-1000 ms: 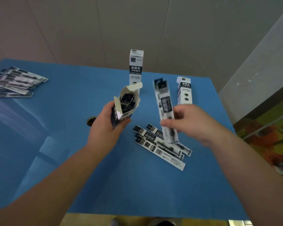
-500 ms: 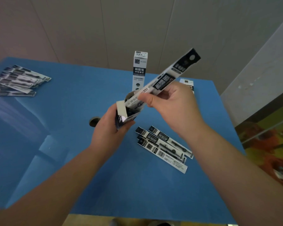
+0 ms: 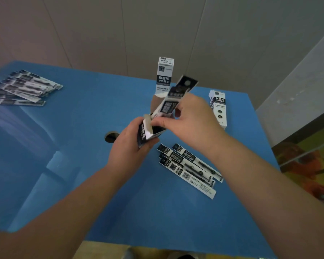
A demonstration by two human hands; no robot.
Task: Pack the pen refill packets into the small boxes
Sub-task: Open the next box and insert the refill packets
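Note:
My left hand (image 3: 128,146) grips a small open box (image 3: 146,132) above the blue table (image 3: 82,146), its flaps up. My right hand (image 3: 191,124) pinches a long black-and-white refill packet (image 3: 173,99). The packet's lower end is inside the box mouth and its top sticks up to the right. Several more refill packets (image 3: 189,168) lie on the table under my right wrist.
A closed box (image 3: 164,75) stands upright at the table's far edge. Another box (image 3: 218,107) stands at the right. A fanned pile of packets (image 3: 21,88) lies at the far left. A round hole (image 3: 110,137) is in the tabletop beside my left hand.
My right hand lifted a packet from the table, swung it over to the box and has pushed it further down into the opening. My left hand kept holding the box.

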